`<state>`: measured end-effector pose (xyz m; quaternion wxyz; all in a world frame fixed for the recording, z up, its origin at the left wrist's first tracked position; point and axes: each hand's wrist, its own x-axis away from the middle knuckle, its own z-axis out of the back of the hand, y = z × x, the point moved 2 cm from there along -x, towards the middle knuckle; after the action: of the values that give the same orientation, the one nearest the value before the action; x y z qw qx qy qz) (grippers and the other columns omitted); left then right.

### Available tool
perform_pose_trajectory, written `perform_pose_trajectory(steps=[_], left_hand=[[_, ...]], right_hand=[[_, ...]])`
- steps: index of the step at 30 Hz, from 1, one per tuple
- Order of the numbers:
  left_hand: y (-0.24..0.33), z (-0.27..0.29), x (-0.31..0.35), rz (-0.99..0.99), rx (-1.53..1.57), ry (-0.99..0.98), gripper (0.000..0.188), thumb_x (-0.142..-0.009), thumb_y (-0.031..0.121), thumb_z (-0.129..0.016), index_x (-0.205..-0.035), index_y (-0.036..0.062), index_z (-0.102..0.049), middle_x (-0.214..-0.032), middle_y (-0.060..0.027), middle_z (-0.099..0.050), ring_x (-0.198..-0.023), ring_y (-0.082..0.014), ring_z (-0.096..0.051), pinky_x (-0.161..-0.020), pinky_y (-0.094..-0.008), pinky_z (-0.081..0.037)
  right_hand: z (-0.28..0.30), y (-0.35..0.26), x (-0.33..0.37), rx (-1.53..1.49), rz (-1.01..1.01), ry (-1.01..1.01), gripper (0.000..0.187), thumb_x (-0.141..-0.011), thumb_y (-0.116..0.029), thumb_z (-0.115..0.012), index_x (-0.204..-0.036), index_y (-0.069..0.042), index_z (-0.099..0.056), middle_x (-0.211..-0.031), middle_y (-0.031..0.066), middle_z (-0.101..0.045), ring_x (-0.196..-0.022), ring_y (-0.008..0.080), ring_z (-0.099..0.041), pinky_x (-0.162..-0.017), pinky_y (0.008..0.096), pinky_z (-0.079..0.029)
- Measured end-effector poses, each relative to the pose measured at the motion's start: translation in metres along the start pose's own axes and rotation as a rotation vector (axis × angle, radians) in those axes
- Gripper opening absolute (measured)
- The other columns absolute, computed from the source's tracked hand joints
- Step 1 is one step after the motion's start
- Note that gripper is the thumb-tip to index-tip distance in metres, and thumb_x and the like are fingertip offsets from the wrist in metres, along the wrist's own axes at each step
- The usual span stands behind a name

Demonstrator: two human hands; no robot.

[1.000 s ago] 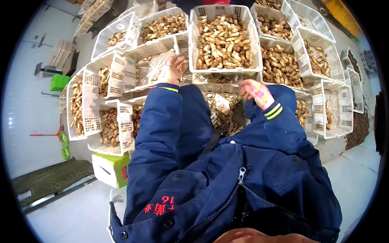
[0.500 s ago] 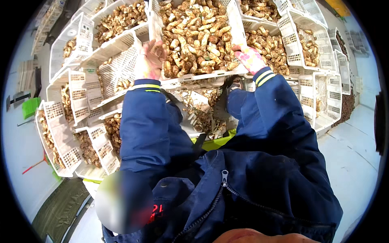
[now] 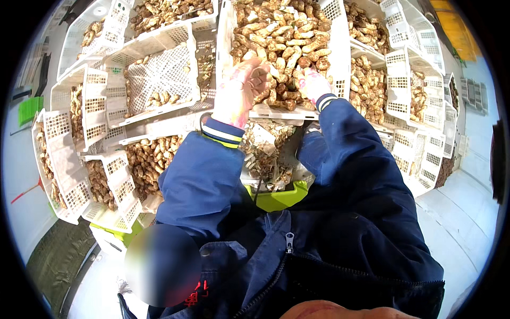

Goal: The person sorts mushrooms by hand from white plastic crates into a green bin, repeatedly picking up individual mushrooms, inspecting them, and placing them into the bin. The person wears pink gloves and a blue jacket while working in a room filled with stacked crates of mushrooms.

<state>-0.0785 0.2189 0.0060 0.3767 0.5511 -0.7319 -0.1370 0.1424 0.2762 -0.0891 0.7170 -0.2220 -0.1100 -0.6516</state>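
A white plastic crate (image 3: 340,50) stands in front of me, heaped with brown and cream thick-stemmed mushrooms (image 3: 281,40). Over the left part of the heap is my left hand (image 3: 241,90), its fingers loosely bent and apart, with nothing seen in them. My right hand (image 3: 313,85), in a pink-patterned covering, reaches into the same crate from the right. Its fingertips touch mushrooms and are partly hidden, so I cannot make out whether they grip one.
On the left, another white crate (image 3: 155,109) holds a few mushrooms along its sides. Fuller crates stand on both sides, including a lower-left crate (image 3: 151,165) and a right-hand crate (image 3: 369,87). Below the middle crate lie trimmings (image 3: 268,154), near a lime-green container (image 3: 279,198).
Both hands have moved inward from the crate's side edges onto the mushrooms, closer together. The view has shifted, so the crates sit a little differently in the picture.
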Motion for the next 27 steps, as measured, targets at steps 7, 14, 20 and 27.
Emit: perform_pose_trajectory(steps=[7, 14, 20, 27], left_hand=[[-0.003, 0.006, -0.006, 0.079, -0.086, -0.021, 0.037, -0.092, 0.023, -0.047, -0.120, -0.0021, -0.048, -0.112, -0.0148, -0.055, -0.102, -0.0234, -0.054, -0.082, -0.0351, -0.046], [-0.010, -0.026, 0.007, 0.105, -0.240, -0.083, 0.040, -0.089, 0.022, -0.056, -0.122, 0.0009, -0.048, -0.110, -0.0125, -0.058, -0.094, -0.0194, -0.056, -0.088, -0.0346, -0.044], [-0.006, -0.021, 0.002, 0.043, -0.114, -0.086, 0.026, -0.089, 0.014, -0.055, -0.111, 0.0021, -0.053, -0.098, -0.0139, -0.061, -0.087, -0.0211, -0.060, -0.073, -0.0340, -0.052], [0.004, -0.013, 0.000, -0.032, 0.053, 0.047, 0.029, -0.089, 0.012, -0.049, -0.116, 0.0017, -0.050, -0.084, -0.0087, -0.055, -0.083, -0.0204, -0.056, -0.070, -0.0351, -0.050]], right_hand=[[0.003, 0.034, 0.006, -1.129, -0.220, -0.185, 0.027, -0.089, -0.014, -0.052, -0.113, -0.003, -0.055, -0.098, 0.0093, -0.063, -0.077, 0.0193, -0.062, -0.066, 0.0298, -0.051], [0.067, -0.020, 0.072, -1.845, 0.133, -0.513, 0.031, -0.090, -0.012, -0.052, -0.116, 0.004, -0.050, -0.095, 0.0154, -0.063, -0.075, 0.0283, -0.065, -0.061, 0.0327, -0.053], [0.109, 0.016, 0.047, -0.410, 0.137, 0.513, 0.029, -0.085, -0.017, -0.053, -0.109, -0.002, -0.058, -0.089, 0.0132, -0.064, -0.070, 0.0178, -0.063, -0.065, 0.0270, -0.051], [0.047, 0.033, -0.010, 0.506, 0.106, 0.263, 0.042, -0.082, -0.027, -0.053, -0.119, -0.008, -0.052, -0.111, 0.0126, -0.059, -0.110, 0.0255, -0.051, -0.092, 0.0379, -0.039]])
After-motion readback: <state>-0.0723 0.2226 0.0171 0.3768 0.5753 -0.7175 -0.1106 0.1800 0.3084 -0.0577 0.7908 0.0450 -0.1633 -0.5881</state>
